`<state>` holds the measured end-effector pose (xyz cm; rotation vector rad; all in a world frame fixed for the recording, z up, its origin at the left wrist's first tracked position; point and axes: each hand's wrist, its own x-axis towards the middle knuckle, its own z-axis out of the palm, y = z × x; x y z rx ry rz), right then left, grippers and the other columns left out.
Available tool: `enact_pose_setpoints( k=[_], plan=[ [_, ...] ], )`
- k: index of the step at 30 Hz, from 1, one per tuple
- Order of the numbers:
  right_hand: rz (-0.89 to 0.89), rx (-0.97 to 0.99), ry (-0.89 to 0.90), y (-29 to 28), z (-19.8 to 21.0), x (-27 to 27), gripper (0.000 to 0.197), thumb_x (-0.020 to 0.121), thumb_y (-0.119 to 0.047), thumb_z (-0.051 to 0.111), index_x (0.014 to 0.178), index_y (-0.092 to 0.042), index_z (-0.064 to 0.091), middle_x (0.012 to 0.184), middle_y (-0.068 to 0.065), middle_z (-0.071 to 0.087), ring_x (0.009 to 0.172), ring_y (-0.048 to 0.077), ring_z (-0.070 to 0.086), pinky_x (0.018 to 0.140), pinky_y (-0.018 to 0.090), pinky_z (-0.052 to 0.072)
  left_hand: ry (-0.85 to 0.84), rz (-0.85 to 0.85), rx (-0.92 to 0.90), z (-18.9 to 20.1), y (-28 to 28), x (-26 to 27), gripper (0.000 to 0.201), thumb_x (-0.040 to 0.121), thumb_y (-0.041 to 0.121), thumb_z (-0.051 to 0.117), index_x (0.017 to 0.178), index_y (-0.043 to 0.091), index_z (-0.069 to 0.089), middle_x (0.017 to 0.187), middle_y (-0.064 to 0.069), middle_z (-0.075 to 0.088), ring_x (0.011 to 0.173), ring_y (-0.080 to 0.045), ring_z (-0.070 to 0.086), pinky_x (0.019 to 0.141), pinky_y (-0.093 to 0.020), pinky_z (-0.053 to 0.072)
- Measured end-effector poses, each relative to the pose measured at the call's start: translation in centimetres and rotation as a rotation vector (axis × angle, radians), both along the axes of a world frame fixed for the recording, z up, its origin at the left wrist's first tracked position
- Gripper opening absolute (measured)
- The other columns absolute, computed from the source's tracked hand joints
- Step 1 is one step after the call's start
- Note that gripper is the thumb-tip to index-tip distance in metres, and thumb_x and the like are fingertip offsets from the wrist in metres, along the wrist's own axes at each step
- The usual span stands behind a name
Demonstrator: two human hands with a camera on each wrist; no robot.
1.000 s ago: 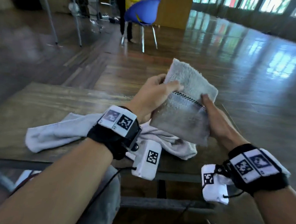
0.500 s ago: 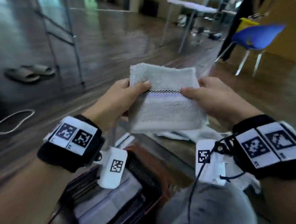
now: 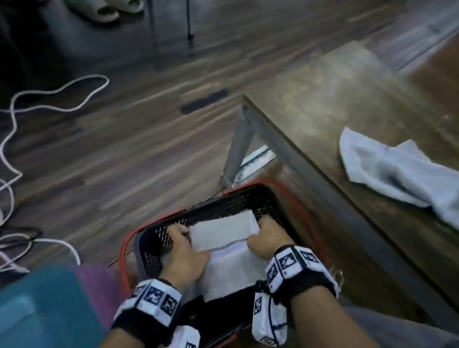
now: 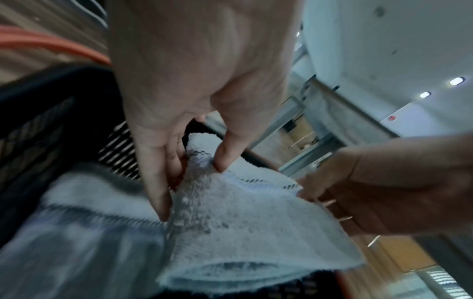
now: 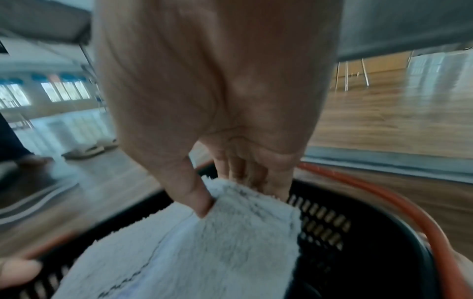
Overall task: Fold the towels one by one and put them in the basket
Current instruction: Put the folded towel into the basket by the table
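Observation:
A folded white towel [image 3: 228,251] with a black checked stripe is held low inside the black mesh basket [image 3: 228,204] with red handles, on the floor beside the table. My left hand [image 3: 184,249] pinches its left edge between thumb and fingers, and my right hand [image 3: 265,239] pinches its right edge. In the left wrist view the folded towel [image 4: 230,212] hangs over another folded towel [image 4: 84,228] lying in the basket. The right wrist view shows my thumb pressed on the towel [image 5: 217,238]. An unfolded pale towel [image 3: 415,177] lies crumpled on the wooden table [image 3: 342,100].
The table's metal leg [image 3: 238,146] stands just beyond the basket. White cables [image 3: 10,138] trail over the wooden floor at left, and a pair of slippers [image 3: 104,2] lies farther off. A teal box [image 3: 27,311] sits at my lower left.
Both hands have carried the folded towel from in front of the table down and to the left into the basket. The view swung from the table to the floor.

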<state>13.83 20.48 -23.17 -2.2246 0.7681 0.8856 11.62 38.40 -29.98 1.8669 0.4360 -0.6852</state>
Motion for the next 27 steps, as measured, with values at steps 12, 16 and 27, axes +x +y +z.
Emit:
enact_pose_setpoints(
  k=[12,16,27],
  plan=[
    [0.108,0.215,0.040,3.7,-9.4,-2.2,0.075,0.092,0.005,0.047,0.157,-0.014,0.017,0.141,0.016,0.053,0.126,0.031,0.055,0.103,0.039,0.048,0.190,0.219,0.369,-5.7,0.8,-2.0,0.036,0.088,-0.003,0.055,0.122,0.000,0.067,0.127,-0.018,0.065,0.120,-0.030,0.059,0.097,-0.025,0.042],
    [0.128,0.213,0.090,2.7,-10.3,-3.5,0.070,0.094,0.001,0.046,0.157,-0.013,0.020,0.144,0.018,0.050,0.129,0.032,0.053,0.103,0.035,0.046,0.262,0.104,0.445,-5.4,0.1,-1.2,0.031,0.090,0.000,0.056,0.119,-0.010,0.064,0.117,-0.022,0.065,0.109,-0.031,0.061,0.091,-0.033,0.046],
    [0.143,0.226,0.038,1.9,-8.7,-2.3,0.039,0.100,-0.020,0.054,0.137,-0.011,0.052,0.130,0.013,0.060,0.112,0.029,0.061,0.098,0.035,0.049,0.245,-0.034,0.528,-3.7,-0.5,-1.5,0.035,0.090,0.005,0.056,0.122,-0.009,0.056,0.131,-0.030,0.053,0.120,-0.042,0.054,0.098,-0.039,0.045]
  ],
)
